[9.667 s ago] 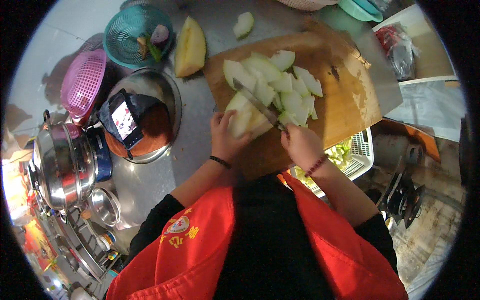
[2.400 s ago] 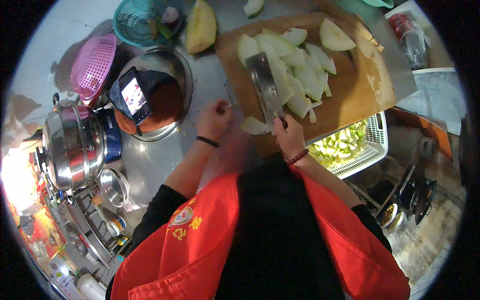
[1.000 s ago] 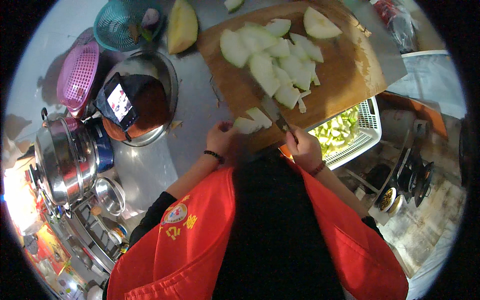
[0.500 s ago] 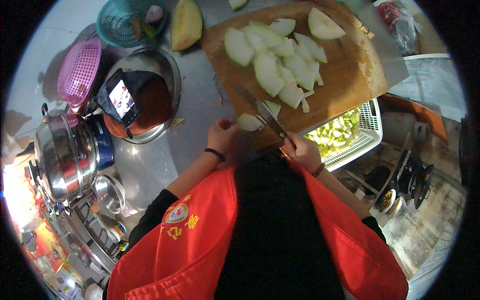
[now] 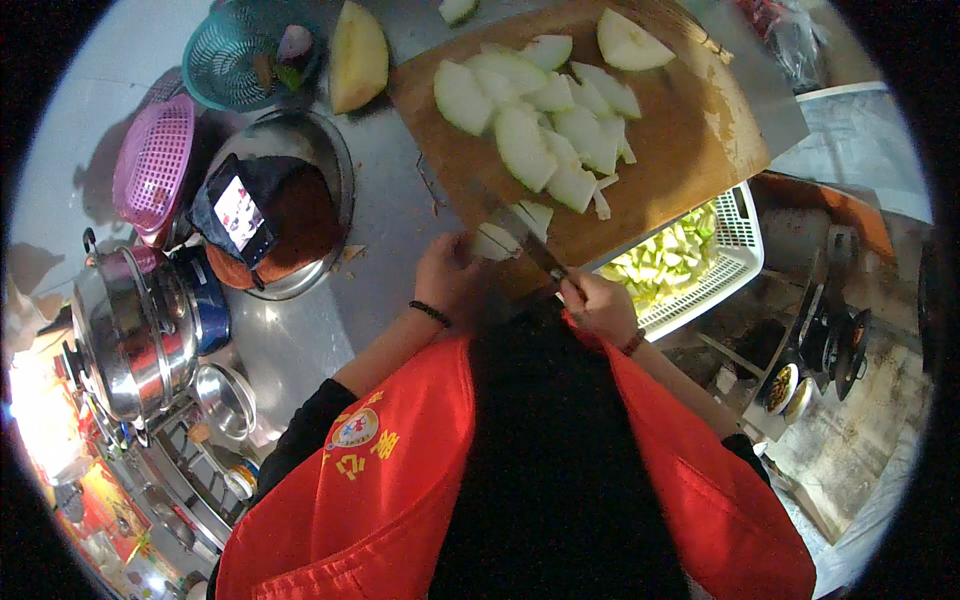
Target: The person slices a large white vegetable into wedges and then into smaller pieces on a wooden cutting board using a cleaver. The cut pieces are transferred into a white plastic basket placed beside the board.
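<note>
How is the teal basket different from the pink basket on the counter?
The teal basket is round and stands open side up, with scraps inside; the pink basket looks rectangular, and nothing shows in it. The teal basket lies beside a yellowish melon wedge; the pink basket lies nearer the steel pot. Both are plastic mesh.

Pale green-white melon slices (image 5: 540, 120) lie on a brown wooden cutting board (image 5: 690, 150), beside a teal basket (image 5: 235, 60), a pink basket (image 5: 155, 160), a white crate (image 5: 735, 240) of green cuttings, and a red apron (image 5: 400, 500) with yellow markings.
</note>
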The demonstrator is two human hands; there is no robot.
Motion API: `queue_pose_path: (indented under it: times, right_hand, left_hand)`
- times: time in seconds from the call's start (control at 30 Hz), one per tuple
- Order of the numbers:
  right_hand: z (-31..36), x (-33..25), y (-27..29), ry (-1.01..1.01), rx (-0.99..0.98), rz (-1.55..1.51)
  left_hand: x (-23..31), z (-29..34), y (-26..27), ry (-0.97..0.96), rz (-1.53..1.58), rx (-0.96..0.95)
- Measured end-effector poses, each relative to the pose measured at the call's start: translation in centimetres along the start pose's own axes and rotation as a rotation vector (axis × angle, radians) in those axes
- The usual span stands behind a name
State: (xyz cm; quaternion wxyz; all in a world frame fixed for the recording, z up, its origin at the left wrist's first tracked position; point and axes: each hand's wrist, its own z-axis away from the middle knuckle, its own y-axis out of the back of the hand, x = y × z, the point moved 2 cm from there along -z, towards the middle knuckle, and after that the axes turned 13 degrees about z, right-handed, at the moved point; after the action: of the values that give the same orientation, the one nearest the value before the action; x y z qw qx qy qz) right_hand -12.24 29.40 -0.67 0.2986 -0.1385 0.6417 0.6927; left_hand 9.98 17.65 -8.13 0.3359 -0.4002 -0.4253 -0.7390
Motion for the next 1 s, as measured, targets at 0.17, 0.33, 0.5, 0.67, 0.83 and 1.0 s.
queue_pose_path:
  times: [0.17,0.33,0.5,0.67,0.83,1.0]
  right_hand:
    - [2.8,3.5,2.4,-0.409,-0.112,-0.241]
    - [6.6,6.2,3.2,-0.755,-0.247,-0.649]
    - [8.2,7.7,-0.2,-0.799,-0.145,-0.82]
    - [8.9,7.4,-3.5,-0.764,-0.181,-0.897]
    - [8.2,6.3,-5.4,-0.787,-0.208,-0.975]
    - [6.3,5.1,-6.5,-0.717,-0.284,-0.961]
  left_hand:
    - [2.8,-1.2,-0.2,-0.351,-0.172,-0.104]
    - [4.0,-2.1,-1.9,-0.485,-0.286,-0.123]
    - [3.6,-1.9,-2.8,-0.507,-0.362,-0.125]
    - [3.2,-2.0,-3.7,-0.601,-0.415,-0.16]
    - [3.5,-2.2,-4.7,-0.655,-0.365,-0.124]
    - [4.2,-2.2,-5.3,-0.583,-0.35,-0.094]
